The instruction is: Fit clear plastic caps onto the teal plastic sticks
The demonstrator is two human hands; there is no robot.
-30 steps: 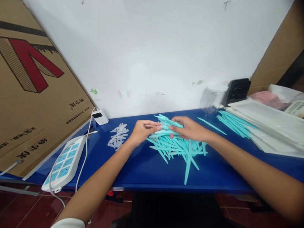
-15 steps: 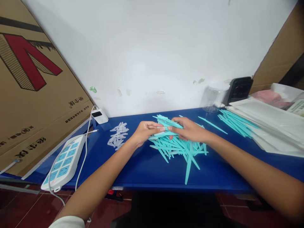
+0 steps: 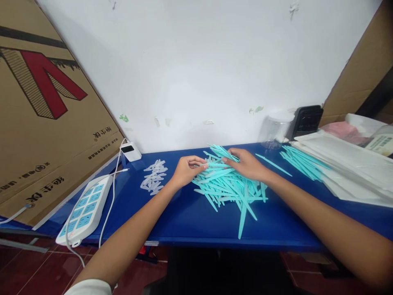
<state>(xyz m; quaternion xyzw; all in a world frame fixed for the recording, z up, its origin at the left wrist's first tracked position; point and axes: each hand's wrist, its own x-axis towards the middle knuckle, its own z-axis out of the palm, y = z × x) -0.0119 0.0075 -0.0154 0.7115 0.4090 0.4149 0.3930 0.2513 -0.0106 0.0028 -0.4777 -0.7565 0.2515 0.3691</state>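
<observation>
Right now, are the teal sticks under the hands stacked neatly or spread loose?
Spread loose: the teal sticks lie crisscrossed in a heap on the blue table.

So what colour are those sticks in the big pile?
Turquoise sticks, seen best in the head view.

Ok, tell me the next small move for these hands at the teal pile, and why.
Probably pull one teal stick free of the pile. The left hand and right hand meet at the pile's top, fingertips pinching a stick between them, while the clear caps lie apart on the blue table, so a single stick looks ready to lift clear.
</observation>
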